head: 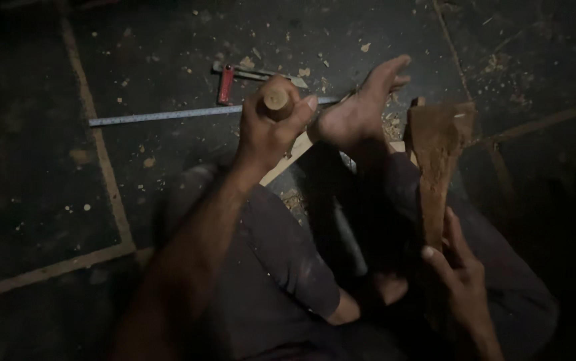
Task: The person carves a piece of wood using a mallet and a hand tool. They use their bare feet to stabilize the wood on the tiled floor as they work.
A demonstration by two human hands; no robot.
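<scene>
Fingers around a round wooden handle above dark, chip-strewn floor.

Layout around the two grips, person seated on floor.

Left hand wraps a round wooden handle, handle end sticking up out of the fist. Right hand grips the lower end of a wooden mallet; mallet head sits up and beyond that grip. Bare foot lies between the two grips, just right of the left fist, pressing on a wood strip that runs under the fist. Tape measure blade stretches left from the left grip along the floor. Small clamp-like tool lies beyond and left of the fist, behind the blade. Bent legs sit below both grips.
</scene>
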